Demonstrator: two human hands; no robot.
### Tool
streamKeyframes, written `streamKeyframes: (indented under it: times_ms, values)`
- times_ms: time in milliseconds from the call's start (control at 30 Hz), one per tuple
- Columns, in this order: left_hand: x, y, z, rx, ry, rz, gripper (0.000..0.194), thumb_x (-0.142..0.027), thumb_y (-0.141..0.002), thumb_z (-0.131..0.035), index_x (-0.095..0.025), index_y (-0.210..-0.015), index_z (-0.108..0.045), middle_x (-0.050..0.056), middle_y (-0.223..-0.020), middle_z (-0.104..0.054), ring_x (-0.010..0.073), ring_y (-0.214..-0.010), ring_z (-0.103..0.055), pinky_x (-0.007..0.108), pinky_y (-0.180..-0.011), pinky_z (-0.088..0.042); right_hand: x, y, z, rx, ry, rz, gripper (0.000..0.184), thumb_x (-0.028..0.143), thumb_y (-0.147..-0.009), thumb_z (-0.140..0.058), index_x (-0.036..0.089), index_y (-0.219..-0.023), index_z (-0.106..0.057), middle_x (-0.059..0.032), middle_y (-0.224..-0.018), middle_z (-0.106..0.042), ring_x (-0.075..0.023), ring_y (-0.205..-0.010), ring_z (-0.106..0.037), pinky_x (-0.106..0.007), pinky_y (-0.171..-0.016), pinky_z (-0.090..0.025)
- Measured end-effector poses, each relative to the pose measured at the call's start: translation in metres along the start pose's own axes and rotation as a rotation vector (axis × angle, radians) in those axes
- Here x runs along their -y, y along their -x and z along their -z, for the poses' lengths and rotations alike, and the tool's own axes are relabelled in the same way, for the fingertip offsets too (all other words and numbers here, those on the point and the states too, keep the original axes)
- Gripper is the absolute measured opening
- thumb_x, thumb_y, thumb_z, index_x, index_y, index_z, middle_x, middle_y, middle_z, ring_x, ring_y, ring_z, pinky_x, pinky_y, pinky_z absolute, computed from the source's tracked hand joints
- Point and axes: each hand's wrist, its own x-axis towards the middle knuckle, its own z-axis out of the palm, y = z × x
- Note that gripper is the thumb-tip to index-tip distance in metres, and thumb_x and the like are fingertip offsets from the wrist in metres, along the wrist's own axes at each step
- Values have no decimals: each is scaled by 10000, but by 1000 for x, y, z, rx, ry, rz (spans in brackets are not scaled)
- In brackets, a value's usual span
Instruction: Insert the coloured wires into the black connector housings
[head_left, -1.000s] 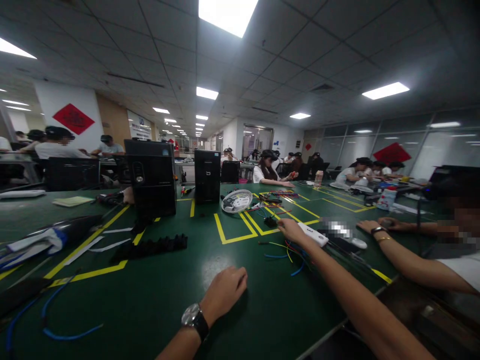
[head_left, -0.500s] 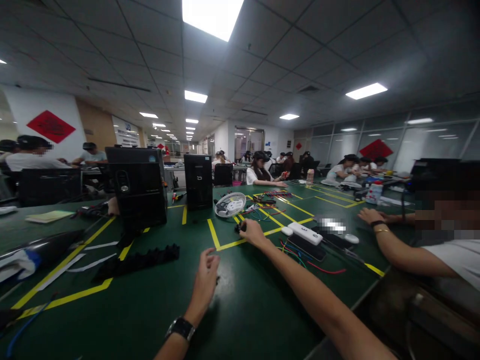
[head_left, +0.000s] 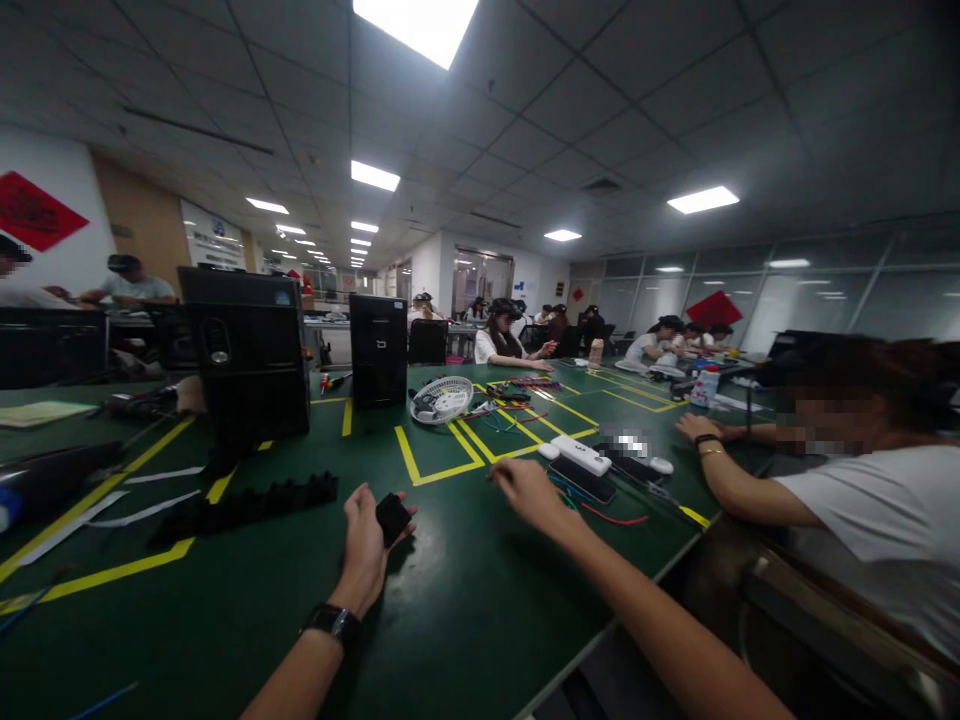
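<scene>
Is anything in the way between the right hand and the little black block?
Nothing visible: the left hand holds the black block, and green tabletop shows across the gap to the right hand.

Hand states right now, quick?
Left hand: holding a small black block.
Right hand: partly curled above the table; can't tell whether it grips anything.

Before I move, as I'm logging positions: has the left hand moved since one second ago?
Yes: the left hand has moved left and farther forward, judged against the yellow tape corner beyond it.
</scene>
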Motion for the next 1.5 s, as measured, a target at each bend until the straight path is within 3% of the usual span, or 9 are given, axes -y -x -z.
streamKeyframes:
  times_ms: [133, 267, 433, 633, 900, 1033, 1167, 1333, 1500]
  values:
    - [2, 1, -8, 42, 63, 25, 284, -284, -917, -412, -300, -1192, -340, 50, -896, -629, 173, -694, -665, 335, -572, -552, -77, -1, 27, 44, 109, -211, 198, 196, -836, -522, 134, -848, -709, -114, -881, -697, -216, -855, -628, -270, -743, -413]
    - [3, 0, -9, 77, 73, 54, 290, -248, -897, -470, -267, -1171, -377, 59, -885, -645, 160, -721, -654, 299, -586, -547, -111, 4, 25, 134, 107, -256, 98, 224, -702, -682, 168, -768, -730, -60, -808, -708, -194, -775, -638, -231, -649, -406]
    - [5, -2, -2, 148, 24, 67, 232, -297, -883, -501, -231, -1104, -489, 72, -923, -651, 144, -756, -635, 240, -583, -525, -123, -2, 20, 154, 23, -262, 170, 250, -660, -707, 166, -804, -743, -36, -758, -705, -177, -720, -631, -221, -600, -399]
    - [10, -7, 4, 198, -1, 60, 273, -354, -876, -493, -234, -1120, -512, 70, -934, -651, 149, -734, -626, 253, -568, -513, -127, -4, 33, 87, -69, -288, 152, 269, -683, -673, 162, -756, -752, -40, -741, -712, -178, -717, -628, -234, -611, -393]
    - [1, 4, 1, 145, -69, -5, 358, -456, -808, -535, -224, -1082, -541, 43, -919, -617, 143, -687, -593, 236, -508, -480, -115, 3, 49, -95, -60, -336, 141, 268, -680, -658, 145, -658, -723, -37, -601, -666, -173, -610, -596, -249, -577, -373]
    - [-5, 8, -1, 141, -61, 18, 345, -450, -823, -514, -216, -1076, -535, 27, -838, -601, 140, -633, -597, 246, -504, -479, -92, 0, 60, -289, -69, -287, 268, 304, -806, -502, 112, -809, -690, -87, -748, -677, -191, -704, -601, -266, -633, -390]
    - [-11, 9, -1, 135, -24, 54, 279, -411, -866, -474, -220, -1064, -522, 20, -794, -603, 147, -600, -612, 304, -552, -514, -36, -6, 56, -373, -139, -135, 323, 355, -897, -383, 137, -936, -618, -64, -832, -659, -166, -748, -590, -247, -678, -401]
    - [-15, -2, 8, 73, 60, -8, 236, -377, -910, -406, -221, -1069, -488, 50, -795, -640, 177, -589, -642, 385, -594, -534, 70, -10, 26, -280, -200, 237, 266, 339, -949, -351, 186, -993, -564, -19, -732, -613, -147, -652, -563, -237, -633, -363]
    - [-26, -19, 24, -42, 117, -30, 262, -395, -938, -315, -215, -1040, -475, 68, -796, -656, 182, -574, -645, 388, -560, -533, 136, -25, -23, -178, -245, 321, 234, 334, -954, -350, 202, -1037, -525, -32, -808, -618, -177, -728, -595, -259, -665, -380]
